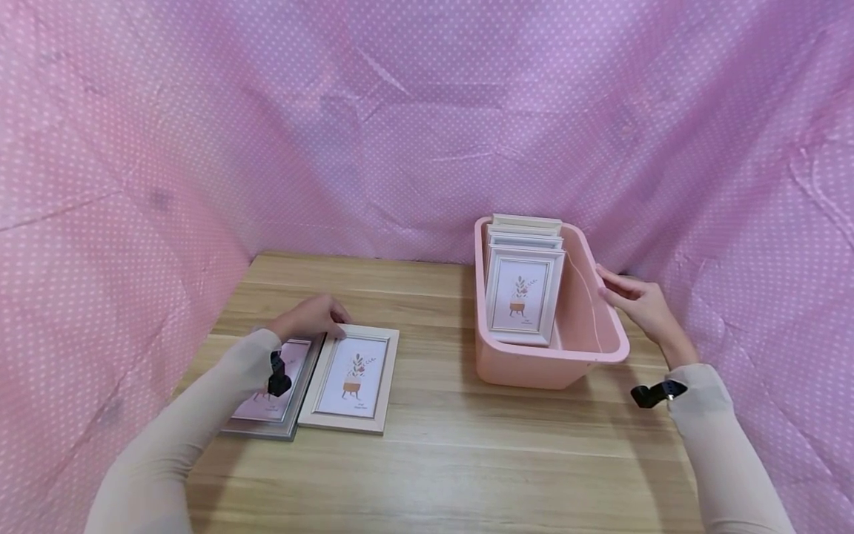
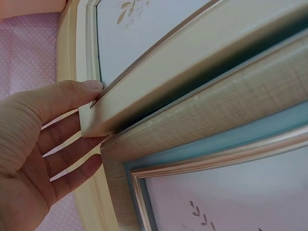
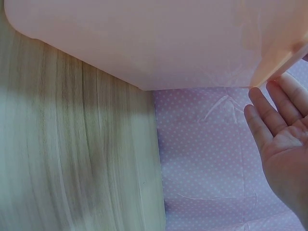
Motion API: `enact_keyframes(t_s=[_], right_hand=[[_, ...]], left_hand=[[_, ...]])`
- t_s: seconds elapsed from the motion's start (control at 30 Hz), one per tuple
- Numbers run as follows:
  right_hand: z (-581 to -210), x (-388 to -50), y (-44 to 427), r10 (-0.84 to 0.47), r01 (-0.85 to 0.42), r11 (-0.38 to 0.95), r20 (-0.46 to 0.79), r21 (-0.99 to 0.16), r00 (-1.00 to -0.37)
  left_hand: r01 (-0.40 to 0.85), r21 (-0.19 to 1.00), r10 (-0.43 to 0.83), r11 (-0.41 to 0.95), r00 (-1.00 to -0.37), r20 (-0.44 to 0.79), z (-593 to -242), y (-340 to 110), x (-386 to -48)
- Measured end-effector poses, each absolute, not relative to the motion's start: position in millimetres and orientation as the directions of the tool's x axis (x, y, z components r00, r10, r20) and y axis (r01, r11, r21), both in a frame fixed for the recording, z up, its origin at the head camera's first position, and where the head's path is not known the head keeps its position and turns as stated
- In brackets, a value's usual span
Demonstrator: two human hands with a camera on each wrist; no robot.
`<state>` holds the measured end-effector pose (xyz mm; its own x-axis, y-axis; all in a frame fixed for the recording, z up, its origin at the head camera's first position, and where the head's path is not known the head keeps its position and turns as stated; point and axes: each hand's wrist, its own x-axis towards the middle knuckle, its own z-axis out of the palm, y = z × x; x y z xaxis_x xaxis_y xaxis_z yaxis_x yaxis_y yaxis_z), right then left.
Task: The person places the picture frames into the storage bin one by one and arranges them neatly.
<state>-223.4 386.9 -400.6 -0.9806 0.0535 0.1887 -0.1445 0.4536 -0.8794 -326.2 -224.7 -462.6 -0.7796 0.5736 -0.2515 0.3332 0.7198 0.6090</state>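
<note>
My left hand [image 1: 312,317] pinches the top left corner of a cream picture frame [image 1: 392,371], with the thumb on its front, as the left wrist view shows. The frame lies face up and holds a print of a potted plant. A grey-brown picture frame [image 1: 288,426] lies right beside it, partly covered by my left forearm. At the other side, my right hand [image 1: 637,300] holds the right rim of a pink plastic bin [image 1: 520,374]; its fingers [image 3: 272,115] reach under the rim. Several pale picture frames stand in a row inside, a white picture frame [image 1: 555,297] foremost.
All of this rests on a wood-grain table [image 1: 440,460]. Pink polka-dot cloth [image 1: 400,148] hangs behind the table and along both sides. The bin stands near the table's right edge, and black wrist cameras [image 1: 657,394] are strapped to both wrists.
</note>
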Motion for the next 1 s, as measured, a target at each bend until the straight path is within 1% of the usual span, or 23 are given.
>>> enact_keyframes(t_s=[0.13,0.3,0.53,0.8,1.0], right_hand=[[-400,-224,386,0.049,-0.148,0.452,0.19,-0.88,-0.981],[-402,-225,388,0.041,-0.161,0.445,0.199,-0.881,-0.979],[-404,-224,390,0.037,-0.164,0.453,0.202,-0.877,-0.979],[-409,-225,391,0.013,-0.19,0.421,0.215,-0.887,-0.976],[-409,-227,394,0.036,-0.188,0.452,0.229,-0.872,-0.973]], left_hand=[[0.312,0.629,0.571,0.712,-0.778,-0.26,-462,-225,-329],[0.255,0.668,0.566,0.699,-0.768,-0.299,-462,-223,-334],[0.286,0.693,0.622,0.662,-0.725,-0.295,-459,-217,-340],[0.336,0.716,0.689,0.612,-0.67,-0.274,-464,-218,-349],[0.329,0.74,0.71,0.586,-0.648,-0.274,-464,-219,-356]])
